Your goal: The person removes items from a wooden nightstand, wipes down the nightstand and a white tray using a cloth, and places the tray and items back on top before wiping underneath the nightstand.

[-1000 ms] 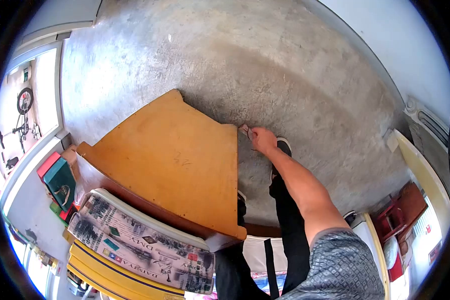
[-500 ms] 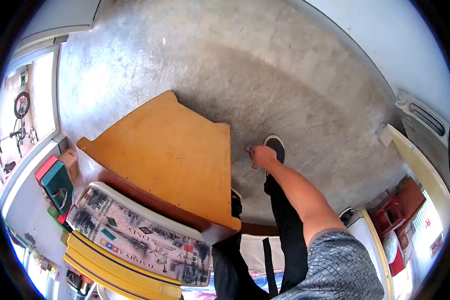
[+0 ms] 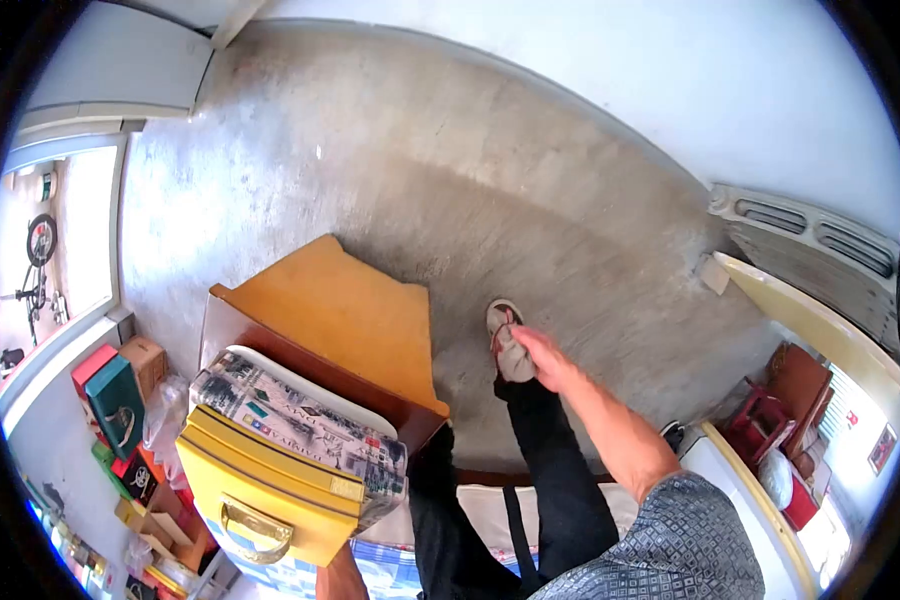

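Observation:
My right hand (image 3: 550, 358) is closed on a crumpled beige cloth (image 3: 515, 358) with reddish patches, hanging just over my dark shoe. At the bottom edge, part of my left arm or hand (image 3: 340, 578) shows beneath a yellow case (image 3: 270, 480) with a metal handle; its fingers are hidden. Against the yellow case lies a patterned grey-and-white box (image 3: 300, 420) with printed lettering. Beyond them stands a piece of wooden furniture (image 3: 340, 305) with an orange-brown top and a dark reddish side.
Red and green boxes (image 3: 115, 400), a cardboard box (image 3: 143, 365) and plastic bags are at the left wall. A radiator (image 3: 810, 230) is at the right wall. Red furniture (image 3: 760, 425) stands lower right. Through the left doorway a bicycle (image 3: 35, 280) shows.
The view has shifted. More of the cloth in my right hand shows, now over the shoe. The yellow case appears larger with its handle visible, and part of my left arm or hand has appeared below it.

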Demonstrator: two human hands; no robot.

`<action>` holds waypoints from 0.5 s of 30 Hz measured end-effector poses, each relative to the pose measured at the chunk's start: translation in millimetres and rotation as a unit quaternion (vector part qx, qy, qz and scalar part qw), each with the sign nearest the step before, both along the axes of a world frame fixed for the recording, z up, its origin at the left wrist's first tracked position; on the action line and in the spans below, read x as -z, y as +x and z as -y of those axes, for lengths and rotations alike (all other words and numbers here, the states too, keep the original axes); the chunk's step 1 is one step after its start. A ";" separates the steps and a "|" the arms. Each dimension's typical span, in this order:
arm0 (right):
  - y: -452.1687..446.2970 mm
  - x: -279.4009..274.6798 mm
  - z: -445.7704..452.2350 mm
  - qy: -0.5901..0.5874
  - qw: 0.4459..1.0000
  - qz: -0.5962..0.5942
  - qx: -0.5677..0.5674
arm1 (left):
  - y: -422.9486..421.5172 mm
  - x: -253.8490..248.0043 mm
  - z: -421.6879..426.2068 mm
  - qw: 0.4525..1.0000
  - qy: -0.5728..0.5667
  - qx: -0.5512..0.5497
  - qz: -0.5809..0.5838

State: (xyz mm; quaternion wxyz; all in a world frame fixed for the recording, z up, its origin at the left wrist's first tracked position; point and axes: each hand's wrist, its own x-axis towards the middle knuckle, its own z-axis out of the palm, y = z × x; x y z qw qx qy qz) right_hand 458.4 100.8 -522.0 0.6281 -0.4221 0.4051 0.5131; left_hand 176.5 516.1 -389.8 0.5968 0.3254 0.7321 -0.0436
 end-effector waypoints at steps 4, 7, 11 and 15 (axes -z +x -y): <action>-7.1 -66.9 11.7 0.036 0.997 0.023 0.064 | -3.0 -0.2 -6.2 1.000 0.007 0.008 0.012; -22.4 -116.4 22.0 -0.003 0.995 0.061 0.074 | -5.5 -6.9 -13.3 0.999 0.012 0.025 0.021; -68.2 -181.7 74.1 -0.027 0.978 0.071 0.194 | -16.5 -27.1 -25.2 0.998 0.027 0.055 0.029; -182.5 -250.6 172.4 -0.138 0.961 0.091 0.223 | -26.1 -59.0 -41.1 0.993 0.033 0.112 0.022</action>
